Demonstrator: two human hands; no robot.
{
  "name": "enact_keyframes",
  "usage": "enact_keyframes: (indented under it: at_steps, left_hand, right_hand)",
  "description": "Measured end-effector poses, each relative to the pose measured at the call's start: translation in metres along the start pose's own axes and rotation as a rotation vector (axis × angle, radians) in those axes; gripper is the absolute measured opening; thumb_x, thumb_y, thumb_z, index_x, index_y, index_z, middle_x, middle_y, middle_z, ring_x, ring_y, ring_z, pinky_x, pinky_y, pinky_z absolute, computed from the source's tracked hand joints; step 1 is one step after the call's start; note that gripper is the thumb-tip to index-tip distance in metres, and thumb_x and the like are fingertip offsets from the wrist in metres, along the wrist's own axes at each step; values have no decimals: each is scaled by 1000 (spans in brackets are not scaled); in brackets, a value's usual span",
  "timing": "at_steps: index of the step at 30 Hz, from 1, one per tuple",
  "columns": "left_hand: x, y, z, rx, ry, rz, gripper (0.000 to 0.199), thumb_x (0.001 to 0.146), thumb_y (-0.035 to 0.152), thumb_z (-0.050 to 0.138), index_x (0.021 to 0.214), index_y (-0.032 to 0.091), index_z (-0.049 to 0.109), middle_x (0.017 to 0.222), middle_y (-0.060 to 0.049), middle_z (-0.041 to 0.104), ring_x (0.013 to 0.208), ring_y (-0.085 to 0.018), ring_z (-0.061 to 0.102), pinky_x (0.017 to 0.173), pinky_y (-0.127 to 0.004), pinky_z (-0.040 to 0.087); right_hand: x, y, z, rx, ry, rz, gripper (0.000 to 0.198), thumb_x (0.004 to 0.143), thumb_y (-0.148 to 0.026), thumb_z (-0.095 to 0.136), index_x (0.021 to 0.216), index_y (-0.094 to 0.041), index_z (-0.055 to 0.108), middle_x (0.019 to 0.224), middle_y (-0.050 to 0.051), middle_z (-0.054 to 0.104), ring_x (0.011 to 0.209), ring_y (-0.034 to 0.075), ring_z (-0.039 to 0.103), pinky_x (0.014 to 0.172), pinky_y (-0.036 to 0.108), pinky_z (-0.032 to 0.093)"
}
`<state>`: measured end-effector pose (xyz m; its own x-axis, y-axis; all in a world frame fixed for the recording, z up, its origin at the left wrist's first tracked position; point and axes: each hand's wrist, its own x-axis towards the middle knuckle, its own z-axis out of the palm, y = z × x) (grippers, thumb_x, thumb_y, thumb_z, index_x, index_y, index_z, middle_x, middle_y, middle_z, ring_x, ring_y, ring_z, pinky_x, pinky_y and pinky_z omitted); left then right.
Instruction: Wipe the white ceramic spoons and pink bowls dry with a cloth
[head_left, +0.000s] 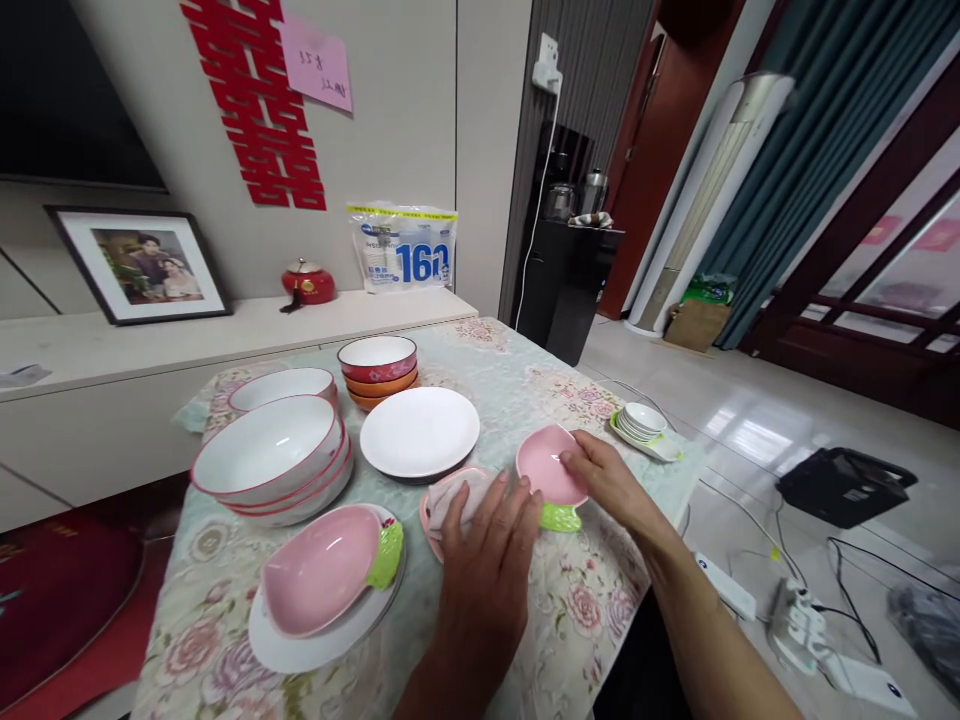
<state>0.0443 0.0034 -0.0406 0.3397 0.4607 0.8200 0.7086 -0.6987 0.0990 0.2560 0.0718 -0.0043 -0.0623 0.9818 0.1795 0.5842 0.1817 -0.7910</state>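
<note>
My right hand point(600, 475) grips the rim of a pink dish point(546, 462) with a green leaf-shaped end, its thumb inside the dish. My left hand point(487, 545) presses its fingers on a folded whitish cloth point(448, 503), which lies over another pink dish point(424, 512); the hand hides much of both. Left of it, a larger pink dish point(322, 570) with a green leaf end rests on a white plate point(281, 652). Just behind my left hand is a round white plate point(420, 430), with a darker edge showing beneath it.
Stacked red-rimmed white bowls point(266, 450) and a stack of red and orange bowls point(377, 372) stand at the table's back left. Small white dishes point(641, 425) sit near the right edge. A wipes-like package point(405, 250) stands on the cabinet behind. Cords and power strips point(799, 620) lie on the floor.
</note>
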Motion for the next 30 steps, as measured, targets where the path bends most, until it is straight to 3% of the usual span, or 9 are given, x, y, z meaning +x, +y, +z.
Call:
enact_keyframes:
  at_steps: [4,8,11,13,16,23,26,28,30]
  left_hand:
    - [-5,-5,5,10,-5,-47,44,91,0,44,131,11,57,130,-16,71,131,-29,57,117,-49,24]
    - [-6,-4,6,12,-32,-56,46,91,1,43,135,11,55,130,-15,71,130,-28,57,116,-48,26]
    - [-6,-4,6,16,-54,-59,47,91,1,42,135,12,54,130,-14,71,128,-27,59,116,-47,27]
    - [-7,-4,7,10,-60,-61,48,90,0,43,135,11,53,129,-14,71,128,-27,59,115,-46,28]
    - [-8,-5,8,-3,-58,-61,49,89,-2,44,135,9,53,128,-15,71,127,-28,59,115,-47,28]
    - [-8,-5,7,-1,-72,-73,48,90,-1,45,135,11,52,129,-15,71,127,-27,58,113,-46,30]
    - [-7,-5,7,-7,-67,-62,47,90,-1,45,135,10,53,128,-15,71,126,-27,58,113,-46,30]
    - [-8,-5,8,-14,-64,-51,46,90,0,46,135,10,53,128,-16,71,126,-27,58,113,-47,30]
    - [-8,-5,8,-23,-63,-45,47,90,-1,46,135,9,53,128,-16,70,126,-28,58,114,-47,30]
  right_hand:
    - [11,27,-41,-139,-134,47,25,88,-37,55,70,-20,54,66,-3,53,62,15,50,55,27,37]
    - [25,50,-68,-315,-262,84,27,91,-32,60,69,-18,58,67,-2,58,63,14,55,59,28,44]
    - [36,62,-75,-463,-309,107,19,96,-34,63,100,-15,67,96,3,69,82,17,66,74,34,56]
    - [41,67,-74,-549,-320,108,29,98,-35,63,120,-16,63,118,8,67,97,20,68,84,40,58]
    - [44,68,-69,-650,-302,88,31,98,-34,63,125,-17,62,125,9,65,104,22,67,88,43,58]
    - [7,41,-53,-865,-25,6,29,101,-33,50,116,-15,67,109,16,70,99,28,66,81,39,49]
    - [-24,29,-35,-976,48,-78,23,94,-35,60,104,-16,69,107,16,70,101,33,61,81,42,44]
    - [-40,28,-23,-1037,51,-138,10,91,-24,63,91,-17,70,93,13,72,93,30,61,81,41,40]
    - [-49,33,-14,-1081,64,-191,14,91,-12,59,84,-18,69,82,11,72,83,26,60,82,40,37]
